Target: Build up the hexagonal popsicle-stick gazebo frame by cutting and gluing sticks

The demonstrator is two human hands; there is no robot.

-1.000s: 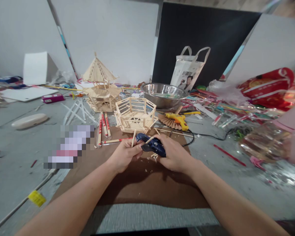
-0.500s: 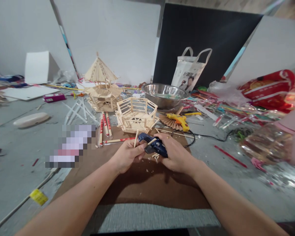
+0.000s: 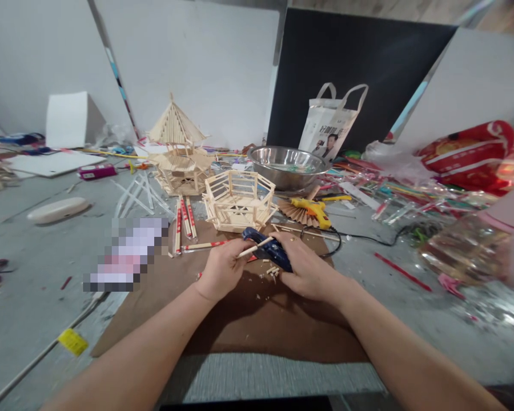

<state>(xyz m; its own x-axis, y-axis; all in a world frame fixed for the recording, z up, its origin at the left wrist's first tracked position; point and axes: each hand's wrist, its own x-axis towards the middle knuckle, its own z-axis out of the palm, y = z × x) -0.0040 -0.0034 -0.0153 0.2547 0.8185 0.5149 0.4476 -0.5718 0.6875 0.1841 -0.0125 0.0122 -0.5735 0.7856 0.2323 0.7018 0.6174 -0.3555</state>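
**Two hands, one thin stick, one blue tool**

The left hand (image 3: 217, 268) is closed on the near end of a thin wooden stick (image 3: 257, 246), pinching it between thumb and fingertips. The right hand (image 3: 305, 268) is wrapped around a blue hand tool (image 3: 274, 251), fingers curled over its handle. The stick's free end lies across the tool's head, just right of the left hand. This probably lets one hand steady the stick while the other works on it. Both hands hover low over a brown mat (image 3: 248, 319). Wood chips (image 3: 272, 271) lie under them, and a six-sided stick frame (image 3: 237, 200) stands just beyond.
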